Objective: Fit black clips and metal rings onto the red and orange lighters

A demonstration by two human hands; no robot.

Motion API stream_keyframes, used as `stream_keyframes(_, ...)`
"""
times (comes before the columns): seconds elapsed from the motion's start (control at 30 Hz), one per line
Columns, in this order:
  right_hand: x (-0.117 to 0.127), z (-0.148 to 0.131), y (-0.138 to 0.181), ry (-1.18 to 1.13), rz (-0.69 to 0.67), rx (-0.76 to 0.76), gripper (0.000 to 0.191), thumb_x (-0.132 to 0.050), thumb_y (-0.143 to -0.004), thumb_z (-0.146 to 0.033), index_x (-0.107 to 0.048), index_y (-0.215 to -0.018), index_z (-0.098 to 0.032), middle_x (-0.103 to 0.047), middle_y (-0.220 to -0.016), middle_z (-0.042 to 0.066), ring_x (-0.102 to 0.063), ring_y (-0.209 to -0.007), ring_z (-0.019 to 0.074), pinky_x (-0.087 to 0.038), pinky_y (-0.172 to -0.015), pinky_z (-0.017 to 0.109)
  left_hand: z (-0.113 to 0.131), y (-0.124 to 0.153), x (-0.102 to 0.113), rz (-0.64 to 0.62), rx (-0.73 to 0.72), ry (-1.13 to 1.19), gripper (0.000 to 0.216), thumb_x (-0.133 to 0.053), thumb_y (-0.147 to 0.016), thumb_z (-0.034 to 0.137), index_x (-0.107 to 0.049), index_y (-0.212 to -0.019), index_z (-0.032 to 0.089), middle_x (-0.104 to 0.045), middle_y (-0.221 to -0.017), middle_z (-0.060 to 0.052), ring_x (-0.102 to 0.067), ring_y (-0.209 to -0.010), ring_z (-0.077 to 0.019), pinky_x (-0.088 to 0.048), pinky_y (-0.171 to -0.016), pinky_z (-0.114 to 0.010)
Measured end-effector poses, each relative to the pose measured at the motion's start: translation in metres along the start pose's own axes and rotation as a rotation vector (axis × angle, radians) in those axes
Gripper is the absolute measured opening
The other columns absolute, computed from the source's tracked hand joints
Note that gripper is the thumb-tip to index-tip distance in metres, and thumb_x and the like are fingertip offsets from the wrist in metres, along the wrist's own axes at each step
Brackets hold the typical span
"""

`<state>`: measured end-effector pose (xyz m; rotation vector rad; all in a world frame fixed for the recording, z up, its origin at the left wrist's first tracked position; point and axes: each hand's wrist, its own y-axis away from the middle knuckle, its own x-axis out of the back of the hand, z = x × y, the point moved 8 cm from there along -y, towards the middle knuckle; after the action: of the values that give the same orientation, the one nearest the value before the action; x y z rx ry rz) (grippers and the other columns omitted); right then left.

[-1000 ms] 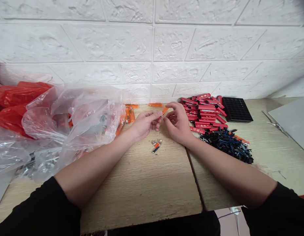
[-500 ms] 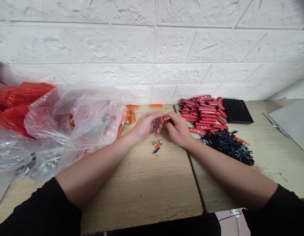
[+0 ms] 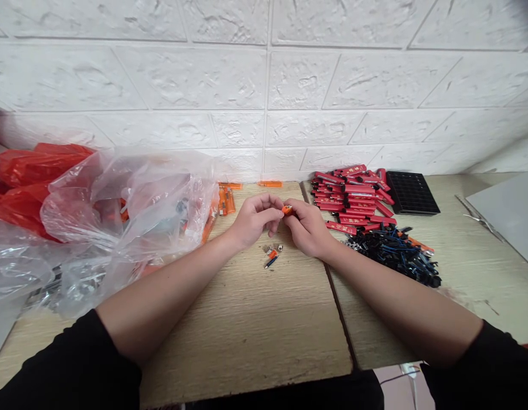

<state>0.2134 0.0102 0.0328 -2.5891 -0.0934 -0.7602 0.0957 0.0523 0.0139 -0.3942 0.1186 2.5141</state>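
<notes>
An orange lighter (image 3: 287, 210) is gripped in my right hand (image 3: 308, 229), with only its top end showing above the fingers. My left hand (image 3: 256, 221) meets it from the other side, thumb and curled fingers closed at the lighter's top; whether a small part sits between those fingertips is hidden. Just below the hands lie small metal caps (image 3: 280, 247), an orange bit (image 3: 273, 254) and a dark blue slim piece (image 3: 271, 262) on the wooden table (image 3: 246, 324).
Clear plastic bags (image 3: 131, 222) and a red bag (image 3: 45, 165) fill the left. Orange lighters (image 3: 226, 201) lie beside them. To the right are a pile of red lighters (image 3: 357, 199), a heap of black and blue parts (image 3: 396, 256), a black tray (image 3: 413, 193) and tweezers (image 3: 481, 219).
My left thumb and fingers have closed in to the lighter's top, where they were spread slightly apart before. The lighter has tilted a little in my right hand.
</notes>
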Motion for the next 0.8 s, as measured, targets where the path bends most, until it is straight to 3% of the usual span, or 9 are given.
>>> stream_keyframes(0.17, 0.004, -0.004, 0.000, 0.012, 0.059, 0.058, 0.023, -0.047, -0.099, -0.013, -0.069, -0.097, -0.023, -0.068, -0.087, 0.005, -0.063, -0.085, 0.0231, -0.049, -0.080, 0.038, 0.001, 0.001, -0.001, -0.024, -0.012, -0.019, 0.017, -0.080, -0.077, 0.024, -0.068, -0.088, 0.018, -0.062, -0.065, 0.002, -0.055, -0.050, -0.0104, -0.043, -0.048, -0.026)
stream_keyframes(0.43, 0.006, -0.003, -0.001, 0.048, 0.099, 0.056, 0.020, -0.050, -0.100, -0.016, -0.069, -0.094, -0.022, -0.066, -0.088, 0.006, -0.063, -0.084, 0.0228, -0.049, -0.077, 0.038, 0.003, 0.002, -0.001, -0.023, -0.023, -0.021, 0.023, -0.083, -0.077, 0.030, -0.068, -0.091, 0.019, -0.061, -0.067, 0.003, -0.055, -0.050, -0.0108, -0.042, -0.048, -0.027)
stream_keyframes(0.63, 0.007, 0.002, 0.000, 0.069, 0.130, 0.018, 0.019, -0.050, -0.097, -0.015, -0.068, -0.091, -0.022, -0.067, -0.085, 0.005, -0.062, -0.081, 0.0229, -0.046, -0.074, 0.037, 0.016, 0.008, 0.003, 0.157, -0.204, -0.237, 0.028, -0.092, -0.077, 0.025, -0.073, -0.097, 0.018, -0.072, -0.083, -0.002, -0.062, -0.067, -0.0109, -0.050, -0.063, -0.025)
stream_keyframes(0.8, 0.006, 0.007, 0.000, 0.066, 0.109, -0.021, 0.020, -0.048, -0.095, -0.015, -0.066, -0.088, -0.022, -0.068, -0.083, 0.005, -0.061, -0.078, 0.0227, -0.044, -0.073, 0.036, 0.016, 0.007, 0.003, 0.185, -0.225, -0.289, 0.020, -0.089, -0.079, 0.022, -0.073, -0.091, 0.018, -0.074, -0.084, -0.004, -0.067, -0.073, -0.0135, -0.055, -0.068, -0.027)
